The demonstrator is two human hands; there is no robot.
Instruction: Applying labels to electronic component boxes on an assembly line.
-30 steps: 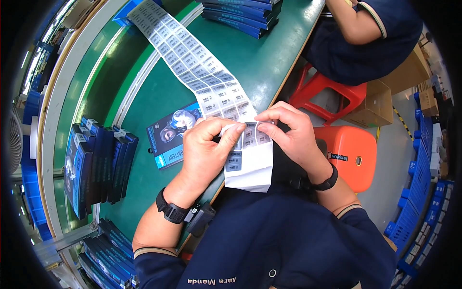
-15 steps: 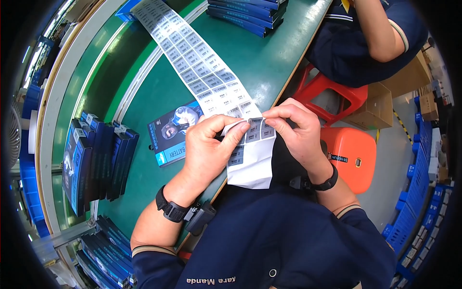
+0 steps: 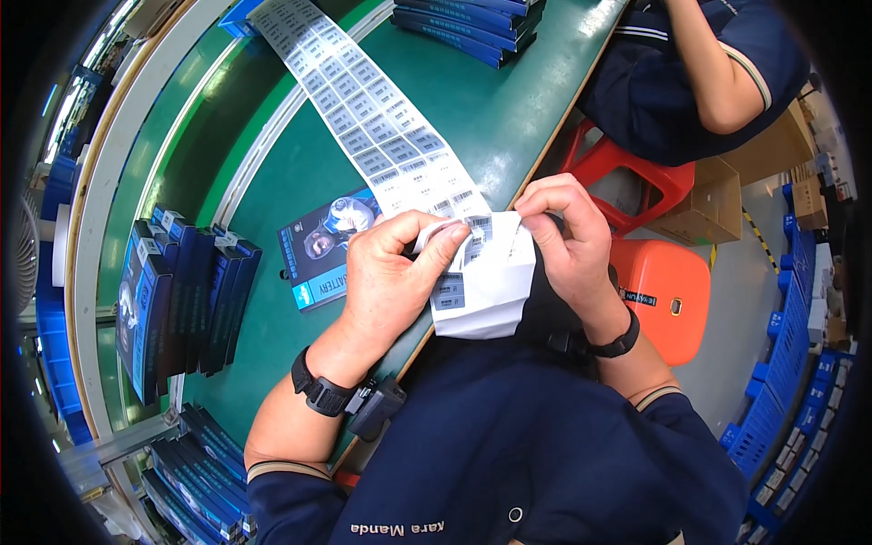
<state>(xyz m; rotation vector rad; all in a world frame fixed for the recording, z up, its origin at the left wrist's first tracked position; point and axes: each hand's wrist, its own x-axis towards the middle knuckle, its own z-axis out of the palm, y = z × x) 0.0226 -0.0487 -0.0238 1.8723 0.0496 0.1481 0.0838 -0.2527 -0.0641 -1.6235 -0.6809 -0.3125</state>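
A long strip of barcode labels [image 3: 368, 109] runs down over the bench and ends in a loose white tail of backing paper. My left hand [image 3: 391, 272] is closed on its near part, thumb on top beside a label. At the tail's upper right corner, thumb and forefinger of my right hand [image 3: 568, 236] are pinched together. The white paper reaches up to these fingertips; whether a lifted label is also between them, I cannot tell. Partly behind my left hand, a dark blue printed box [image 3: 318, 250] lies flat on the bench.
The green bench [image 3: 490, 118] carries stacked blue boxes [image 3: 468, 27] at the back and upright ones [image 3: 186, 300] at left. More boxes [image 3: 200, 477] sit lower left. A co-worker's arm [image 3: 718, 64] is at upper right, near a red stool [image 3: 636, 182] and an orange case [image 3: 658, 300].
My right hand has shifted slightly right and upward. Near its fingertips, grey labels have given way to plain white paper, and the tail has lifted and bent. My left hand keeps its hold.
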